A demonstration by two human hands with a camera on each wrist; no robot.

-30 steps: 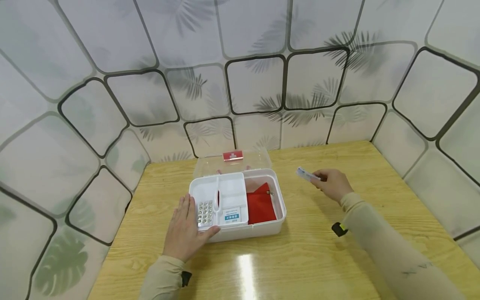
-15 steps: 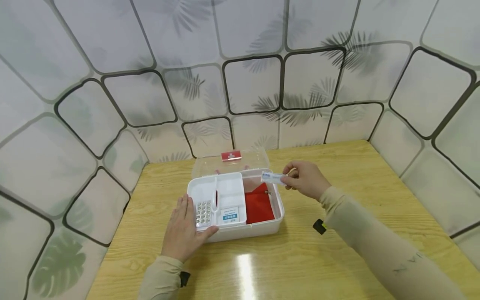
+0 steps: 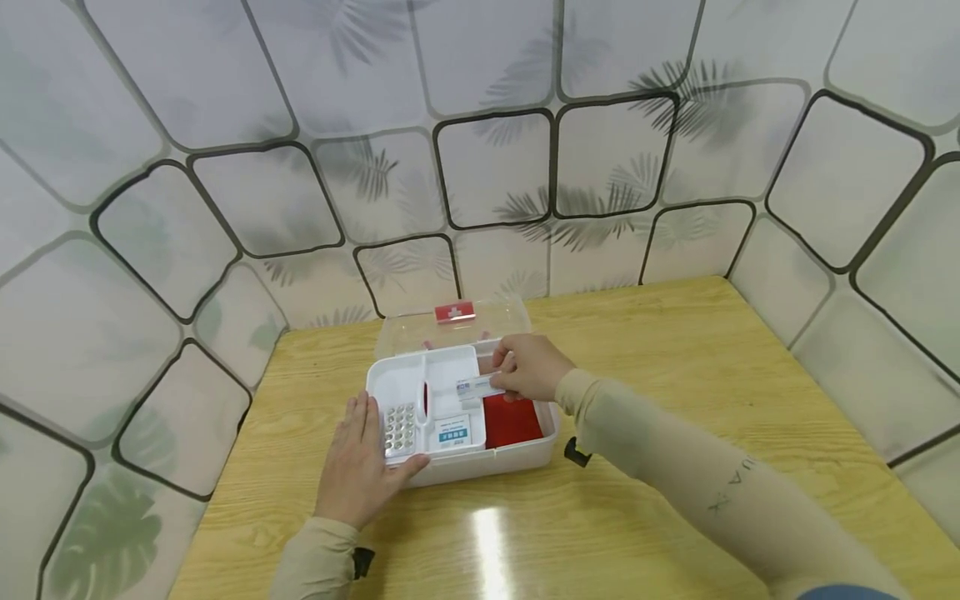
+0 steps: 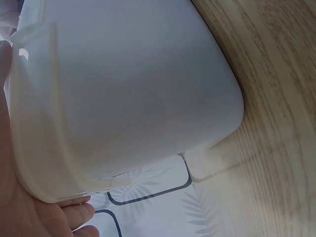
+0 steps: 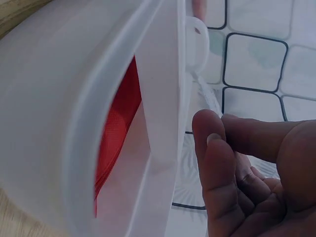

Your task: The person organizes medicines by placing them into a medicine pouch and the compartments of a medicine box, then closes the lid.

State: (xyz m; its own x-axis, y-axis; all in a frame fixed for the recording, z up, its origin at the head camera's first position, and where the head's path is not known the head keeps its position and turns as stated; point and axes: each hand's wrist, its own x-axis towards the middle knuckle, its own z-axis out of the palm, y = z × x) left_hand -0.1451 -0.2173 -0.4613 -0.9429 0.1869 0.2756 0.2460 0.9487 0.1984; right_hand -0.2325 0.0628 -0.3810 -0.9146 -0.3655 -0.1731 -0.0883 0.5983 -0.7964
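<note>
My right hand (image 3: 534, 367) pinches one end of a thin white packet with blue print (image 3: 474, 387) between thumb and fingers. The packet is above the right compartment of a white divided tray (image 3: 455, 364) set in an open first-aid box (image 3: 487, 471). In the right wrist view the packet (image 5: 210, 96) shows edge-on beyond the fingertips (image 5: 207, 126). With fingers straight, my left hand (image 3: 356, 467) rests against the box's left front corner. The left wrist view shows it along the rim of the box (image 4: 138, 89). The packet's held end is hidden.
A blister pack (image 3: 400, 429) lies in the tray's left compartment, a small blue-and-white sachet (image 3: 453, 433) in the right one. A red pouch (image 3: 513, 423) sits beside the tray. The clear lid (image 3: 495, 317) is folded back. Wooden table (image 3: 645, 517) surrounds the box; a patterned wall stands behind.
My right hand has carried the packet leftward from beside the box to above the tray. My left hand has stayed on the box's corner. The view has shifted slightly.
</note>
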